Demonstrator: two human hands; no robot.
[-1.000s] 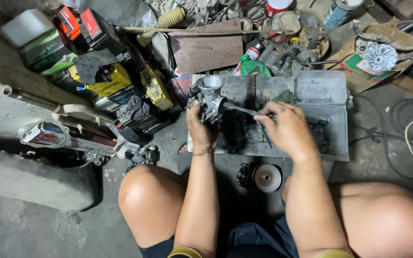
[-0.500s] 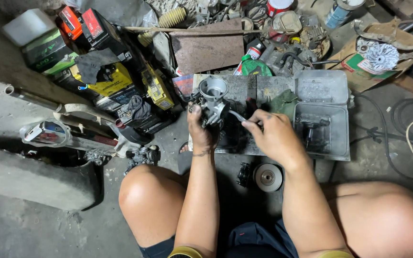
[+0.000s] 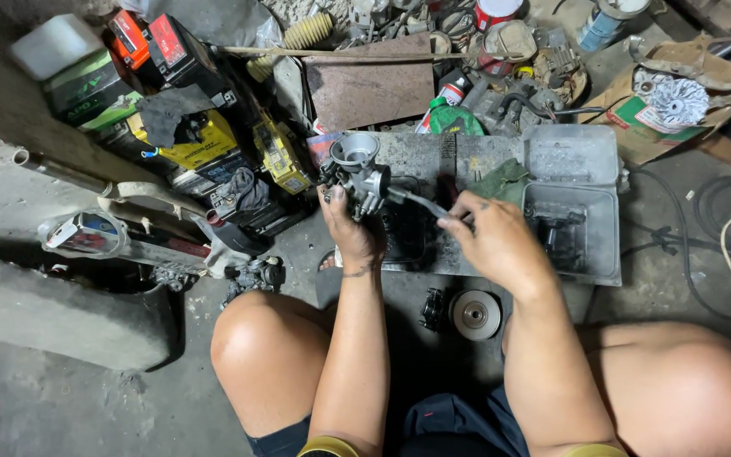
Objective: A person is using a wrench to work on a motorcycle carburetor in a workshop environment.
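My left hand [image 3: 353,233] grips a grey metal carburetor [image 3: 355,169] and holds it up over a dirty metal tray [image 3: 573,161]. The carburetor's round throat faces up. My right hand [image 3: 491,237] holds a slim screwdriver [image 3: 416,201] whose tip meets the right side of the carburetor. Both hands are greasy. The tray lies on the floor in front of my knees, with dark parts in its sunken right section and a green rag [image 3: 501,179] on it.
Several old batteries [image 3: 188,135] are stacked at the left with a black rag on top. A rusty plate [image 3: 370,85], spray cans and engine parts crowd the back. A round pulley [image 3: 475,313] lies between my knees. Cables [image 3: 725,254] coil at the right. A chrome exhaust [image 3: 86,237] lies left.
The carburetor has been turned slightly in my left hand. My right hand slid left and down along the tray, keeping the screwdriver against the carburetor's side.
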